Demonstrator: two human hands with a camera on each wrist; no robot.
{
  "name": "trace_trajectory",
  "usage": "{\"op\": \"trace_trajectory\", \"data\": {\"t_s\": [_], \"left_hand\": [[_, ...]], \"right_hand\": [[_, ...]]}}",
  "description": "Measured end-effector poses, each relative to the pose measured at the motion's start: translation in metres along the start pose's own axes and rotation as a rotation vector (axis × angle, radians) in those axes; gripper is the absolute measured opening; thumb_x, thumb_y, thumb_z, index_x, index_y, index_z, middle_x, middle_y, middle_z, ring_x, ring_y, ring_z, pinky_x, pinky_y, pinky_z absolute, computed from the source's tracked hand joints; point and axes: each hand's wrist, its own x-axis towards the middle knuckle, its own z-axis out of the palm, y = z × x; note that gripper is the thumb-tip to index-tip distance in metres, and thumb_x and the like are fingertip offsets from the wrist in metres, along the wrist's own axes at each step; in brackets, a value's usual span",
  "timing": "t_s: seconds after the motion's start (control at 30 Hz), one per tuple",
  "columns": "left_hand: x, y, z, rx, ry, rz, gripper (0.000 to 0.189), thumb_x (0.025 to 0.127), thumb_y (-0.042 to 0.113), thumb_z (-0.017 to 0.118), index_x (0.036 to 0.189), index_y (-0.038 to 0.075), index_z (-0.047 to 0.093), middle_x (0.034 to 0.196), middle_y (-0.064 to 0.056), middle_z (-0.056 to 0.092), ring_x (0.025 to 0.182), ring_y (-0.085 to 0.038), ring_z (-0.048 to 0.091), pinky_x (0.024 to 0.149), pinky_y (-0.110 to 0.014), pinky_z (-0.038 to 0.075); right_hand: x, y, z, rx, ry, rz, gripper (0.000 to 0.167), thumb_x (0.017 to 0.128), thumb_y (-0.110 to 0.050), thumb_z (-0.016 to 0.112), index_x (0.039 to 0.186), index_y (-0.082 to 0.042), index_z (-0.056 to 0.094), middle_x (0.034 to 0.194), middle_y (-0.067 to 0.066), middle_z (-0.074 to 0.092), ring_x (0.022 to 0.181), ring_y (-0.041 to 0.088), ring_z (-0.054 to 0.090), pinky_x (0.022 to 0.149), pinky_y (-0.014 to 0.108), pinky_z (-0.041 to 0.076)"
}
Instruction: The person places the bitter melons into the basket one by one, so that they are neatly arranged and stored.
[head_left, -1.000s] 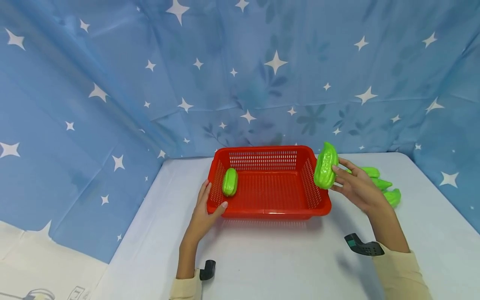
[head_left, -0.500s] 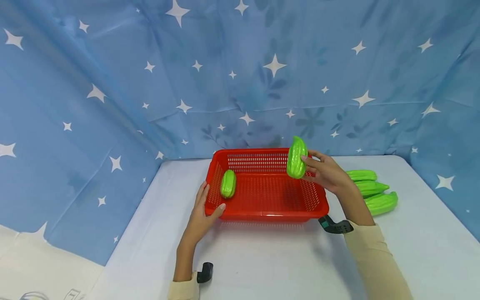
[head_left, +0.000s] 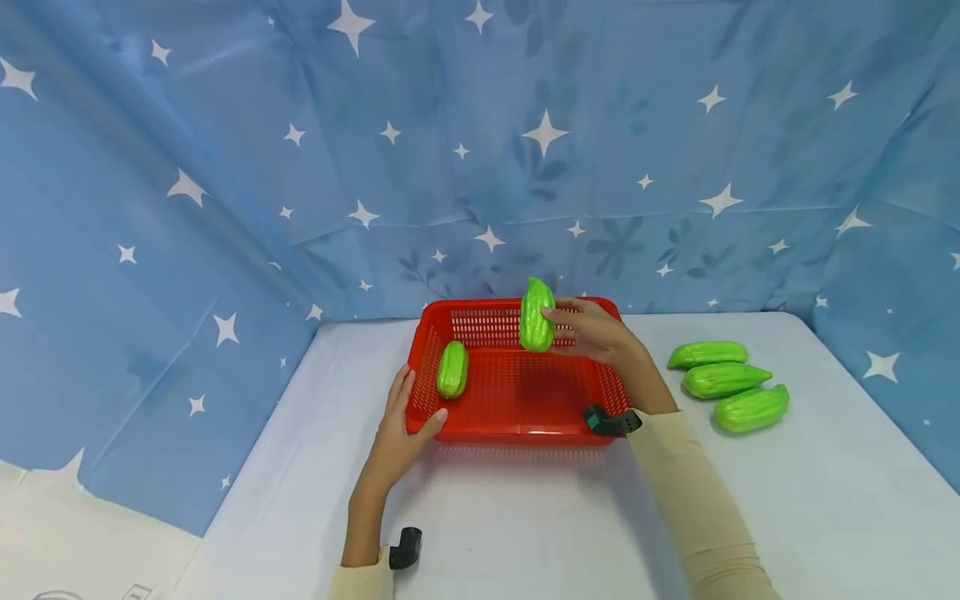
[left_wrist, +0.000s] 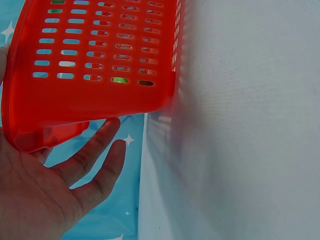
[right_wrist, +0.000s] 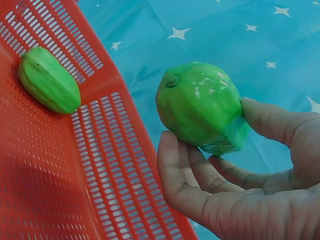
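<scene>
In the head view my right hand (head_left: 592, 329) holds a bright green ridged gourd (head_left: 537, 315) upright above the red basket (head_left: 517, 429). The right wrist view shows its rounded end (right_wrist: 200, 102) pinched between thumb and fingers. A second green gourd (head_left: 453, 369) lies inside the basket against its left wall. At the basket's front left corner, my left hand (head_left: 393, 437) grips the rim, thumb along the front and fingers outside the left side. In the left wrist view those fingers (left_wrist: 102, 180) reach past the slotted wall, and most of the thumb is out of frame.
Three more green gourds (head_left: 720, 380) lie in a row on the white table (head_left: 525, 517), right of the basket. Close behind the basket hangs a blue curtain (head_left: 450, 167) with white stars, which also closes off the left and right sides.
My right hand has carried the gourd left, from beside the basket's right rim to over its middle. The three gourds on the right are now uncovered. My left hand keeps its hold.
</scene>
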Motion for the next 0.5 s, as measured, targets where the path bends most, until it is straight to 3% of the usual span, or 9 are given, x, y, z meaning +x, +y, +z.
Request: {"op": "trace_trajectory", "data": {"t_s": [0.2,0.5], "left_hand": [[0.000,0.001,-0.002,-0.001,0.003,-0.006,0.090,0.086,0.047,0.068,0.157,0.021,0.019,0.164,0.009,0.011,0.150,-0.027,0.023,0.101,-0.050,0.047],[0.000,0.000,-0.001,0.003,-0.009,-0.011,0.091,0.087,0.048,0.068,0.158,0.020,0.018,0.164,0.008,0.010,0.150,-0.027,0.021,0.102,-0.050,0.047]], "right_hand": [[0.022,-0.001,0.018,-0.055,-0.024,0.065,0.063,0.101,-0.025,0.054,0.151,-0.001,0.023,0.126,0.014,0.051,0.095,0.018,0.065,0.106,0.054,0.044],[0.044,0.001,0.034,-0.115,-0.073,0.142,0.054,0.100,-0.020,0.055,0.145,0.001,0.034,0.118,0.013,0.056,0.095,0.022,0.067,0.107,0.056,0.043]]}}
